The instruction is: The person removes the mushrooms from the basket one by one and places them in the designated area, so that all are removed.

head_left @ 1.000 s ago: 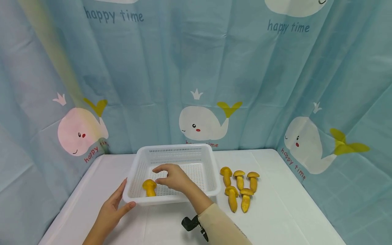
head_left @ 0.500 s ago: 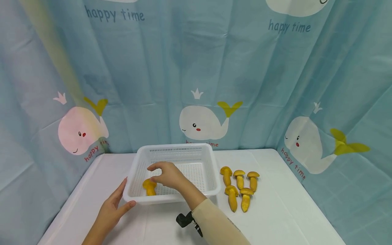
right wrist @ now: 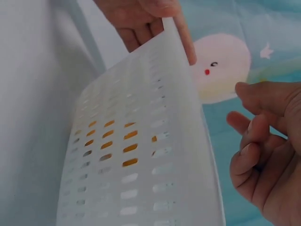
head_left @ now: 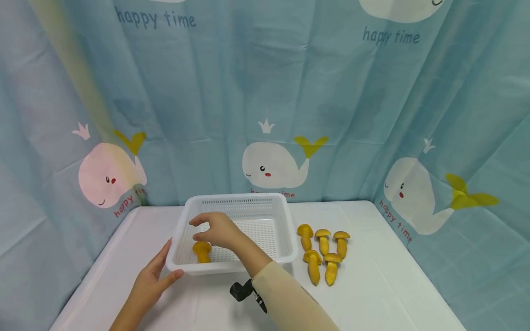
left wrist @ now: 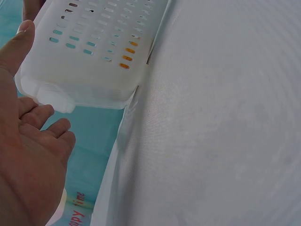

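Observation:
A white perforated plastic basket (head_left: 265,234) stands at the table's back left of centre. Inside its front left corner lies a yellow mushroom (head_left: 203,253), partly hidden by the front wall; yellow shows through the slots in both wrist views. My right hand (head_left: 217,231) hovers over the basket just above that mushroom, thumb and index finger apart with nothing between them. At the basket's front left corner rests my left hand (head_left: 150,280), thumb against the front rim and extended fingers along the left side. Several more yellow mushrooms (head_left: 325,241) lie on the table to the right.
The white table (head_left: 385,276) runs back to a light blue curtain (head_left: 186,115) printed with whales. A black device (head_left: 242,290) sits at the right wrist, beside a beige sleeve (head_left: 285,294).
My right hand has moved left and slightly away from me across the basket, from beside the mushroom to above it. The left hand, the basket and the mushrooms have stayed put.

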Demonstrator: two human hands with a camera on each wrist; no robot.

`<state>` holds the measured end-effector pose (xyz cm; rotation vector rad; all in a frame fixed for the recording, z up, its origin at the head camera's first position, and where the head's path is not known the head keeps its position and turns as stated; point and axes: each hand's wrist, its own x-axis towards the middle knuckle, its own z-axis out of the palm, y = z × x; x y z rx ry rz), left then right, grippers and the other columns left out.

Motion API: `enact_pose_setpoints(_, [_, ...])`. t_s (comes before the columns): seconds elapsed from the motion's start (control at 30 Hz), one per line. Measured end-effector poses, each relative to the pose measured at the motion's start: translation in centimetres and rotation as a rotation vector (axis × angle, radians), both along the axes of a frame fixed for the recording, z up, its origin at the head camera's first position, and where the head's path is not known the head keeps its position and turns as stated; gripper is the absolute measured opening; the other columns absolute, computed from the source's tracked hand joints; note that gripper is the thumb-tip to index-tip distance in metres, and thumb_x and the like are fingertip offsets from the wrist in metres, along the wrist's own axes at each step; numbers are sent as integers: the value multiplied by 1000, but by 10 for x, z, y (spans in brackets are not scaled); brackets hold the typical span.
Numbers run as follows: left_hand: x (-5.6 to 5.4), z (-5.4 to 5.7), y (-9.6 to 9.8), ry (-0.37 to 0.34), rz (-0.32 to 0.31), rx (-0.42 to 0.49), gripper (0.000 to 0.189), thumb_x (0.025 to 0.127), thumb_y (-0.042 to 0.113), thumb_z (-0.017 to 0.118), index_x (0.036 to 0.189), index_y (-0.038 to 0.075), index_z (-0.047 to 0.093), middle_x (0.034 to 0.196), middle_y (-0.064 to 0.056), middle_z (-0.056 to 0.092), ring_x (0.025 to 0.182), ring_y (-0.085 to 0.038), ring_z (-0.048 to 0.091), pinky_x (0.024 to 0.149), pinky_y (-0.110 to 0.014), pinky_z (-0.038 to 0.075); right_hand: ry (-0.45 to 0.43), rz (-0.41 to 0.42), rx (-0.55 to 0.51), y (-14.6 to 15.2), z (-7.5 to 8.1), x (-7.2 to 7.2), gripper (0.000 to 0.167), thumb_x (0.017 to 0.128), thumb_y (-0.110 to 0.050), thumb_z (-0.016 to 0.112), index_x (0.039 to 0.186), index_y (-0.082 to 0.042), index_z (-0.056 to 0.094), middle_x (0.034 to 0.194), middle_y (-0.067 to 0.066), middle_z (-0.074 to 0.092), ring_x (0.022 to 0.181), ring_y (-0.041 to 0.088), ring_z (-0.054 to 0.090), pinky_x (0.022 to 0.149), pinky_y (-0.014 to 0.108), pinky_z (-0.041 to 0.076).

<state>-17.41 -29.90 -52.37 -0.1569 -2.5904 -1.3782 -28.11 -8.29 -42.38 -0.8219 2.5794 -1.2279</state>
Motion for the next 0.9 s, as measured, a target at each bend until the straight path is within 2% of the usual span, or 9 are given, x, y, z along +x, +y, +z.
enact_pose_setpoints(0.1, [0, 0, -1, 5, -1, -2, 92, 93, 28, 78, 164, 34, 21, 169, -4, 25, 130, 30, 16, 98, 3, 24, -15, 10, 1, -7, 4, -2, 35, 91, -25, 80, 125, -26, 73, 121, -14, 70, 100, 3, 63, 70, 17, 58])
enact_pose_setpoints(0.3, [-3, -2, -2, 33, -14, 2, 91, 93, 26, 78, 164, 33, 22, 169, -2, 26, 134, 28, 18, 99, 3, 25, -71, 28, -30, -13, 6, -14, 35, 92, -20, 79, 127, -18, 72, 123, -6, 71, 84, 5, 62, 62, 20, 59])
enact_pose_setpoints(0.43, [-5, -3, -1, 44, -24, 13, 91, 93, 24, 78, 164, 30, 23, 169, -2, 26, 135, 26, 18, 100, 3, 25, -97, -13, -41, -13, -1, -22, 34, 92, -18, 79, 125, -17, 73, 121, -4, 72, 78, 9, 61, 60, 22, 58])
enact_pose_setpoints(0.6, [-3, -3, -2, 34, 0, 0, 90, 93, 25, 78, 164, 32, 23, 168, -4, 27, 133, 28, 18, 99, 2, 24, -143, -50, -74, -15, -14, -28, 33, 90, -17, 80, 123, -15, 74, 117, -1, 73, 74, 15, 62, 59, 22, 57])
enact_pose_setpoints(0.8, [-3, -5, -2, 45, -14, 20, 90, 93, 23, 78, 164, 28, 24, 168, -7, 26, 135, 27, 18, 100, 3, 25, -189, -58, -121, -15, -25, -31, 33, 90, -14, 80, 123, -12, 74, 115, 2, 74, 51, 15, 48, 52, 22, 51])
enact_pose_setpoints(0.9, [-3, -4, -2, 45, -14, 20, 90, 93, 23, 78, 164, 27, 23, 169, -8, 26, 135, 26, 18, 100, 3, 24, -198, -60, -123, -15, -29, -32, 34, 90, -13, 79, 123, -11, 74, 115, 2, 74, 49, 14, 45, 52, 24, 51])
